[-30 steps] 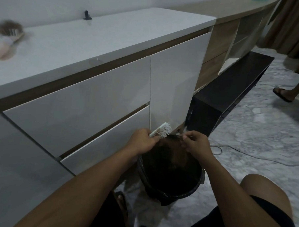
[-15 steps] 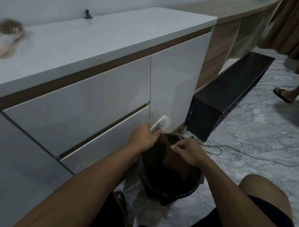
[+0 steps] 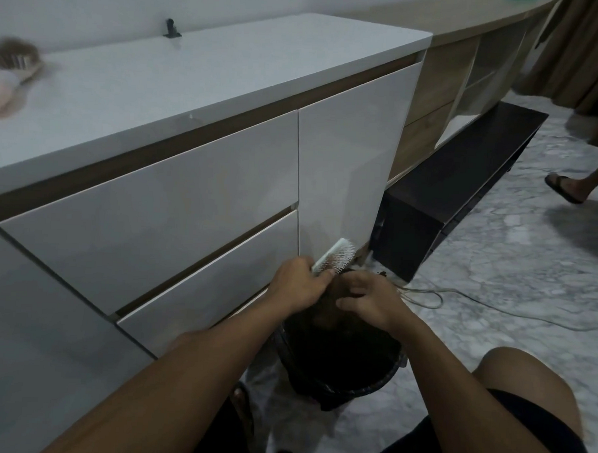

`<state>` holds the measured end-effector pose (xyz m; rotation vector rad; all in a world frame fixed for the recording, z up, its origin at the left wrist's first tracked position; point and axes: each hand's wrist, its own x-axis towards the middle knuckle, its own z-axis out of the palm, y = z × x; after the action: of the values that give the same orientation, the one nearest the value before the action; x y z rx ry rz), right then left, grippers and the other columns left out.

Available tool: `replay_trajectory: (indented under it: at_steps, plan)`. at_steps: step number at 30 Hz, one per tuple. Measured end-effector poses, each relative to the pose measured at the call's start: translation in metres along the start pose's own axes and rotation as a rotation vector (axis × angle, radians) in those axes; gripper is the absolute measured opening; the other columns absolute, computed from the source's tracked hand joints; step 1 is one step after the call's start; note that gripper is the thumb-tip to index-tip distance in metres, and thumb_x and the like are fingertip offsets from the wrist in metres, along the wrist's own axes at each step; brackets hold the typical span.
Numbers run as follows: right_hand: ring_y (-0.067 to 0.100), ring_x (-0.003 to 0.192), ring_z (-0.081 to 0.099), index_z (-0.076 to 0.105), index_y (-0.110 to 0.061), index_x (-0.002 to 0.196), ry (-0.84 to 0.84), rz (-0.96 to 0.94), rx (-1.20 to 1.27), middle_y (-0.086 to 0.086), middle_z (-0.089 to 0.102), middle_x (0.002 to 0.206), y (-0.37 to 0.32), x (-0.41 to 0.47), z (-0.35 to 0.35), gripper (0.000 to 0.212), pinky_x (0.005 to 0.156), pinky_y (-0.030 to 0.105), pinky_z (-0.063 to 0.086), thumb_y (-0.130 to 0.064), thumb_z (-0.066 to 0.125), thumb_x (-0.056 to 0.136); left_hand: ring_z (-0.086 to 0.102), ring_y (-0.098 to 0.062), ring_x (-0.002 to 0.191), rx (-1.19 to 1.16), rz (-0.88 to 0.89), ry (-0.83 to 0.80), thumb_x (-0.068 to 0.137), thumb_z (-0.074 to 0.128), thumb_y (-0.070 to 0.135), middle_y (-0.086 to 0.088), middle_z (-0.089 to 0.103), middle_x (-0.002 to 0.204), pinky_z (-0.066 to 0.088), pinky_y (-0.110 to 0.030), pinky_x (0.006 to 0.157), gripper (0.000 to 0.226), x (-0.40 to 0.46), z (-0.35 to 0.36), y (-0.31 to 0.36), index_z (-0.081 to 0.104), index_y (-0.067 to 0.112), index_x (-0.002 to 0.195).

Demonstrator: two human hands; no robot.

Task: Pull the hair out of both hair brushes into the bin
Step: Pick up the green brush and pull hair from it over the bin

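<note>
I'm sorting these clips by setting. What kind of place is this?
Most likely a room in a home, perhaps a bedroom or living room. It has a long white drawer cabinet, a marble-patterned floor and brown curtains; a sandalled foot steps past.

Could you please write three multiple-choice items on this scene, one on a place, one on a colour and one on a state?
1. Where is the second hair brush?
A. on the white counter top, far left
B. inside the bin
C. on the marble floor

2. What colour is the bin?
A. white
B. black
C. red

3. What is the left hand doing?
A. resting flat on the counter
B. hanging empty
C. gripping the white brush

Answers: 1 A, it lies blurred on the counter top near the left edge. 2 B, its rim and wall are black. 3 C, its fingers close round the handle while the bristle head sticks out above the bin.
</note>
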<state>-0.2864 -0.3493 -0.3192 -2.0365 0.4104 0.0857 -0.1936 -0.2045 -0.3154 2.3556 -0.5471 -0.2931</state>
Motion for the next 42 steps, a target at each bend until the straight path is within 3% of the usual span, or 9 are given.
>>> replay_trajectory:
  at_steps: [2,5,9,12,16,20,28,37,42]
  plan:
    - [-0.009,0.079,0.066,0.072,-0.01,0.104,-0.015,-0.064,0.026,-0.007,0.073,0.091,-0.001,-0.001,0.001,0.027,0.07,0.002,0.046,-0.006,0.074,0.077,0.063,-0.034,0.077,-0.03,-0.004,-0.011,0.085,0.062,0.047,-0.013,0.063,0.074,0.038,-0.03,0.059,0.037,0.0,0.001,0.003,0.055,0.014,0.071]
    - [-0.011,0.06,0.062,0.076,-0.015,0.083,0.07,-0.086,-0.053,-0.009,0.07,0.072,0.001,-0.001,0.001,0.005,0.057,0.005,0.042,-0.013,0.073,0.079,0.062,-0.027,0.065,-0.101,-0.013,-0.042,0.087,0.06,0.048,-0.003,0.057,0.062,0.045,-0.033,0.056,0.039,-0.001,0.001,0.006,0.057,0.014,0.068]
    - [0.004,0.058,0.056,0.063,-0.025,0.059,0.104,-0.028,-0.253,-0.01,0.059,0.06,0.007,0.003,-0.002,0.024,0.056,0.022,0.039,-0.023,0.073,0.08,0.061,-0.031,0.068,-0.091,-0.002,0.005,0.09,0.057,0.045,-0.011,0.06,0.067,0.044,-0.035,0.058,0.04,0.0,-0.005,0.004,0.058,0.011,0.069]
    - [0.013,0.066,0.061,0.066,-0.019,0.061,0.113,0.002,-0.335,-0.006,0.062,0.064,0.009,0.003,-0.006,0.021,0.064,0.029,0.046,-0.024,0.073,0.08,0.056,-0.026,0.067,-0.059,-0.01,0.011,0.091,0.057,0.043,-0.004,0.054,0.065,0.036,-0.031,0.056,0.036,0.0,-0.005,-0.001,0.054,0.016,0.067]
    - [0.017,0.081,0.067,0.073,-0.018,0.081,0.149,-0.009,-0.298,-0.003,0.071,0.08,0.01,0.003,-0.005,0.009,0.076,0.034,0.053,-0.026,0.074,0.078,0.066,-0.033,0.06,-0.15,-0.091,-0.016,0.088,0.056,0.048,-0.012,0.063,0.065,0.056,-0.041,0.058,0.041,-0.001,0.0,-0.001,0.054,0.016,0.063]
    - [0.011,0.09,0.066,0.061,-0.022,0.101,0.201,-0.085,-0.074,-0.008,0.069,0.095,0.003,-0.003,0.004,0.044,0.08,0.031,0.054,-0.029,0.085,0.064,0.06,-0.024,0.043,-0.203,-0.153,-0.054,0.091,0.054,0.045,-0.008,0.06,0.058,0.044,-0.023,0.038,0.04,-0.001,-0.001,0.007,0.056,0.014,0.065]
    - [0.016,0.074,0.065,0.067,-0.021,0.081,0.321,-0.199,-0.207,-0.002,0.07,0.077,0.001,0.002,0.005,0.003,0.073,0.044,0.055,-0.02,0.07,0.081,0.058,-0.025,0.042,-0.195,-0.12,-0.038,0.093,0.052,0.047,-0.006,0.058,0.051,0.047,-0.027,0.048,0.048,0.002,-0.001,0.007,0.052,0.014,0.058]
    - [0.017,0.08,0.066,0.063,-0.023,0.08,0.304,-0.065,-0.258,-0.002,0.072,0.086,0.007,0.001,-0.005,0.012,0.077,0.041,0.056,-0.016,0.072,0.078,0.059,-0.022,0.042,-0.281,-0.193,-0.029,0.092,0.052,0.049,-0.009,0.065,0.066,0.044,-0.024,0.043,0.045,0.003,0.0,0.0,0.062,0.009,0.076]
    - [0.01,0.092,0.059,0.059,-0.023,0.098,0.287,-0.252,-0.237,-0.01,0.062,0.099,0.005,-0.001,0.006,0.043,0.077,0.029,0.052,-0.029,0.083,0.062,0.059,-0.027,0.044,-0.32,-0.243,-0.109,0.093,0.048,0.039,-0.013,0.061,0.059,0.048,-0.03,0.05,0.044,0.001,-0.002,0.007,0.065,0.0,0.084]
